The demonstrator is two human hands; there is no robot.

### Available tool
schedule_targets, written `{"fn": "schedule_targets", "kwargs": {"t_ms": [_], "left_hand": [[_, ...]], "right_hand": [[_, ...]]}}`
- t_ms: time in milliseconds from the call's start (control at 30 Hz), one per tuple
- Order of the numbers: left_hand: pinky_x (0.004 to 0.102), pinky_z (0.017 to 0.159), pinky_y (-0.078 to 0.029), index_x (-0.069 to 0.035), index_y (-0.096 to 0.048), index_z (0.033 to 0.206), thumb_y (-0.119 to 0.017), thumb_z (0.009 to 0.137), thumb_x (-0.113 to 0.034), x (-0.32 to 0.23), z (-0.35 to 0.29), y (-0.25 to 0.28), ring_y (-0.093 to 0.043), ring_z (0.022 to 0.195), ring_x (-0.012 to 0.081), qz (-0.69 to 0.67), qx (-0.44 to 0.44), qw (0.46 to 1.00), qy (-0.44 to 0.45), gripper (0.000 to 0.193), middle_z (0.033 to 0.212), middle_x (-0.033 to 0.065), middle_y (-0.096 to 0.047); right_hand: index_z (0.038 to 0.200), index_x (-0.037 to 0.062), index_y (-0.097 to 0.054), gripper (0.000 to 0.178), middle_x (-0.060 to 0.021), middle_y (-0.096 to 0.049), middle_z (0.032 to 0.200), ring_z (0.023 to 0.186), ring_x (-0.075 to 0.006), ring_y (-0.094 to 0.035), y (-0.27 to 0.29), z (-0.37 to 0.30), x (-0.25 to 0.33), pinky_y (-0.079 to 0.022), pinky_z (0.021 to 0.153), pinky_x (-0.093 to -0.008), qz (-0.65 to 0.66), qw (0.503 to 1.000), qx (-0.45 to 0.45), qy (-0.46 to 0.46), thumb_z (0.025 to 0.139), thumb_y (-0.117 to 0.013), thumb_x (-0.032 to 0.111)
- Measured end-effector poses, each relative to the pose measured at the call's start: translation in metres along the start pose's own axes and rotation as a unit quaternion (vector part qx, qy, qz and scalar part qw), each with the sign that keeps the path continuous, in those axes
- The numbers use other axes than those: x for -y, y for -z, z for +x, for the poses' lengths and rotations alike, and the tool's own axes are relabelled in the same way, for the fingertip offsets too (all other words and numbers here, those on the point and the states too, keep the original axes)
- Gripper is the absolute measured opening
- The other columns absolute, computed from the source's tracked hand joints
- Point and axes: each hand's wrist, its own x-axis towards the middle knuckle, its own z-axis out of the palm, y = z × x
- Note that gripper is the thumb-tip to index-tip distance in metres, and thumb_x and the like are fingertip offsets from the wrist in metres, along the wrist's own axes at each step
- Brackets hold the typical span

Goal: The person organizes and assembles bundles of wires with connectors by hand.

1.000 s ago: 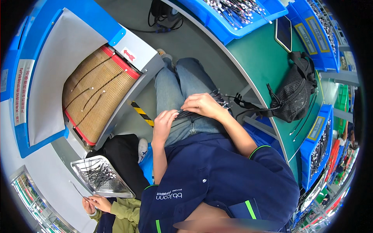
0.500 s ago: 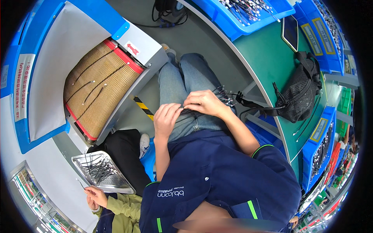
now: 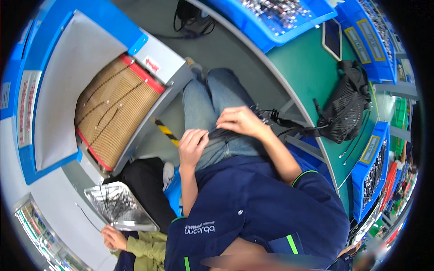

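Observation:
Over my lap, my left hand [image 3: 193, 144] has its fingertips pressed together against the thumb. My right hand [image 3: 242, 121] is also in a pinch, a short gap away and slightly farther from my body. What either pinch holds is too small and blurred to make out. Below my right hand, a bundle of thin black cables [image 3: 220, 133] lies across my jeans, partly hidden by the hand. More cable ends stick out beyond its far side.
At left, a mesh conveyor belt [image 3: 113, 117] carries several cables. Beside me, a co-worker's hand [image 3: 114, 238] holds a cable near a metal tray [image 3: 135, 224] of cables. A green table [image 3: 294, 67] at right bears a black mesh bag [image 3: 346, 108], a tablet [image 3: 332, 38] and blue bins [image 3: 266, 43].
My hands have drawn slightly apart from where their fingertips met. The cables on the belt have shifted. The co-worker's hand has moved, and its cable shows more fully.

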Motion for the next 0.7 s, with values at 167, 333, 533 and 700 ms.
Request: {"fn": "schedule_targets", "kwargs": {"t_ms": [167,333,533,700], "left_hand": [[0.036,0.069,-0.05,-0.005,-0.064,0.083,-0.073,0.069,0.0,-0.085,0.037,-0.002,-0.062,0.076,0.0271,0.032,0.001,0.999,0.002,0.017,0.081,0.0094,-0.065],[0.0379,0.069,-0.048,-0.003,-0.062,0.082,-0.07,0.069,0.003,-0.155,0.045,0.001,-0.06,0.075,0.0289,0.038,-0.011,0.997,0.066,0.016,0.081,0.0108,-0.064],[0.035,0.066,-0.047,-0.001,-0.06,0.083,-0.067,0.071,0.005,-0.187,0.04,0.012,-0.057,0.073,0.0266,0.056,-0.029,0.992,0.108,0.015,0.08,0.0102,-0.062],[0.0344,0.065,-0.046,-0.001,-0.06,0.083,-0.067,0.072,0.005,-0.195,0.039,0.022,-0.057,0.072,0.026,0.079,-0.03,0.992,0.09,0.015,0.08,0.0104,-0.061]], "right_hand": [[0.087,0.0088,-0.067,0.014,-0.0071,-0.065,0.086,0.079,-0.0274,-0.064,0.08,-0.026,0.041,-0.051,0.069,-0.0366,0.014,1.0,0.025,0.0,0.082,-0.066,0.022],[0.093,0.0053,-0.066,0.014,-0.0086,-0.065,0.088,0.082,-0.027,-0.064,0.175,-0.068,0.08,-0.05,0.074,-0.0354,-0.001,0.998,0.033,-0.052,0.084,-0.065,0.017],[0.094,0.0046,-0.066,0.014,-0.0078,-0.065,0.089,0.083,-0.0256,-0.064,0.217,-0.1,0.084,-0.05,0.076,-0.0355,0.01,0.998,0.028,-0.059,0.083,-0.065,0.013],[0.093,0.0058,-0.067,0.014,-0.0071,-0.065,0.09,0.083,-0.0256,-0.064,0.217,-0.105,0.089,-0.051,0.074,-0.0361,-0.062,0.997,0.029,-0.045,0.082,-0.065,0.014]]}}
